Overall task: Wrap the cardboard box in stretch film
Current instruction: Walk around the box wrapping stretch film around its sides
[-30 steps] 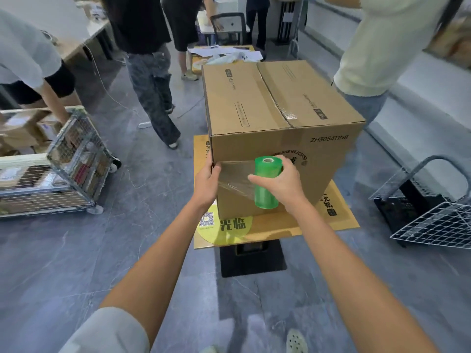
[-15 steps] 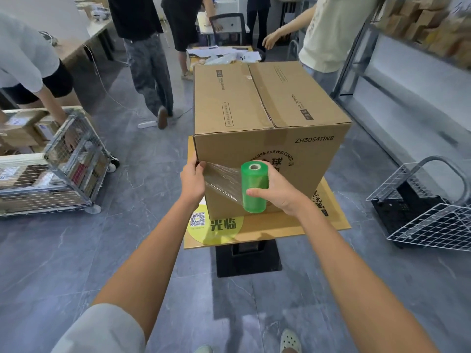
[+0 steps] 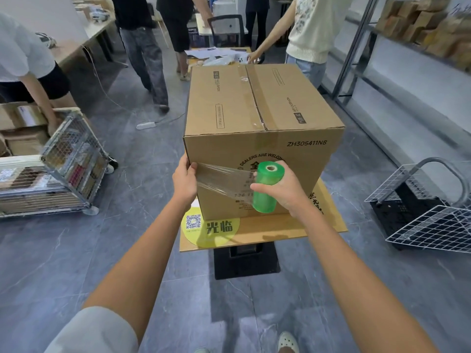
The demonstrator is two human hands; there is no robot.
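A large taped cardboard box (image 3: 254, 103) stands on a small wooden table (image 3: 285, 228) in front of me. My right hand (image 3: 283, 189) grips a green roll of stretch film (image 3: 266, 187) held upright against the box's near face. A clear sheet of film (image 3: 224, 180) stretches from the roll leftward to the box's near left corner. There my left hand (image 3: 184, 180) presses the film's end against the corner, thumb on the near face.
A wire cage cart (image 3: 63, 169) with cartons stands at left, with a person bent over it. Wire panels and a black trolley (image 3: 423, 210) lie at right. Several people stand behind the box. Shelving with cartons (image 3: 420, 29) runs along the right wall.
My right hand has drawn the roll to the right across the box's near face, so more film is stretched out. My left hand stays at the corner. People behind have shifted.
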